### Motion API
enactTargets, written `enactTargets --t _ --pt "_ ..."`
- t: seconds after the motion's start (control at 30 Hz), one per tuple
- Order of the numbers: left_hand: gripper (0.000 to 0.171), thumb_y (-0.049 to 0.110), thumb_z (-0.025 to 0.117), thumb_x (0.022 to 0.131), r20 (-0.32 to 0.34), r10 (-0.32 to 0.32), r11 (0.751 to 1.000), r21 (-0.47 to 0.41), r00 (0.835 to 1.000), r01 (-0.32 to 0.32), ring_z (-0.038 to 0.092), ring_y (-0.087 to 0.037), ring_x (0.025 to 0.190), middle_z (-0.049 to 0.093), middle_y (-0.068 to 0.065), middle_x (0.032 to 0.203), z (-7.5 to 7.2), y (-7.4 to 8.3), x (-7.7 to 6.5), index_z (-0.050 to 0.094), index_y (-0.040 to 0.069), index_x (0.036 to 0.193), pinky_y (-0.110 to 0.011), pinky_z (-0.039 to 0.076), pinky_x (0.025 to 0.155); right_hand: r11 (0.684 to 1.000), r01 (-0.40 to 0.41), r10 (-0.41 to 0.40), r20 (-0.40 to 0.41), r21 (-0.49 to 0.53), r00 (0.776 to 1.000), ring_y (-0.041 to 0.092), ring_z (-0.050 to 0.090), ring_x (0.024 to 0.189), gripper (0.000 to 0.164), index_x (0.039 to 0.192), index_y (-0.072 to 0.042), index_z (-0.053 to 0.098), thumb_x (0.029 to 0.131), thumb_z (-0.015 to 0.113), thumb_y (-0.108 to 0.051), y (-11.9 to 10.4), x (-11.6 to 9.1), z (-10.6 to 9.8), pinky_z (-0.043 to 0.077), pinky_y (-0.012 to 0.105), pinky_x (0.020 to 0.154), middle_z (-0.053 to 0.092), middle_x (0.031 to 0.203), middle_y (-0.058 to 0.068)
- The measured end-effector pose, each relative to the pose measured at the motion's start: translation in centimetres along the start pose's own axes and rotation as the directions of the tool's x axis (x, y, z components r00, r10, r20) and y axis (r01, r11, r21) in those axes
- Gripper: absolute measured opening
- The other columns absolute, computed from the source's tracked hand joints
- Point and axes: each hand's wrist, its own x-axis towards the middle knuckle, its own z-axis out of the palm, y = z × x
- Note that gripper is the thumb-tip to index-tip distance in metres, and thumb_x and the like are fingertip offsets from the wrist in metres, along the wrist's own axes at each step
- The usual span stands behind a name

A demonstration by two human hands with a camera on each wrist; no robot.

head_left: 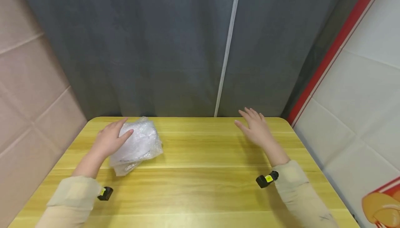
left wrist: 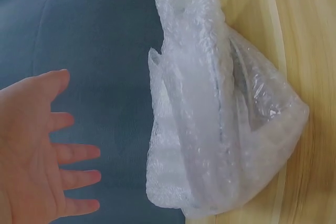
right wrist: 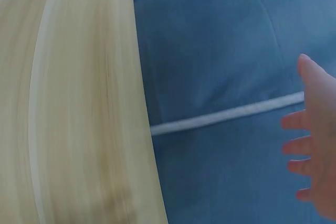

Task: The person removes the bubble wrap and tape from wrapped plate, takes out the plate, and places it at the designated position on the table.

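Note:
A bundle of clear bubble wrap (head_left: 142, 141) lies on the left back part of the wooden table (head_left: 200, 186), with something whitish showing through it. My left hand (head_left: 109, 138) hovers at its left side, thumb overlapping the wrap in the head view. In the left wrist view the left hand (left wrist: 31, 150) has its fingers spread and apart from the crumpled bubble wrap (left wrist: 199, 108). My right hand (head_left: 257, 129) is raised over the back right of the table, fingers spread and holding nothing. The right wrist view also shows that hand (right wrist: 320, 140) with its fingers extended.
A dark grey curtain (head_left: 175, 47) with a white vertical strip (head_left: 229, 40) hangs behind the table's back edge. Pale panels stand on the left (head_left: 34, 82) and the right (head_left: 353, 106), the right one edged in red. Each sleeve cuff carries a small black camera (head_left: 105, 193).

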Motion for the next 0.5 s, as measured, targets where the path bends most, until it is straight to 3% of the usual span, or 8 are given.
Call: enactTargets --t 0.5 --pt "0.078 0.053 0.038 0.099 0.046 -0.09 0.993 -0.076 0.995 0.093 0.03 -0.056 0.126 0.03 -0.038 0.141 -0.8 -1.9 -0.7 0.024 -0.007 0.147 -0.067 0.026 0.098 0.985 0.068 -0.061 -0.044 0.161 0.997 0.036 0.036 0.132 0.06 0.139 -0.003 0.049 0.099 0.043 -0.048 -6.1 2.2 2.4 0.02 0.053 0.11 0.047 0.139 0.018"
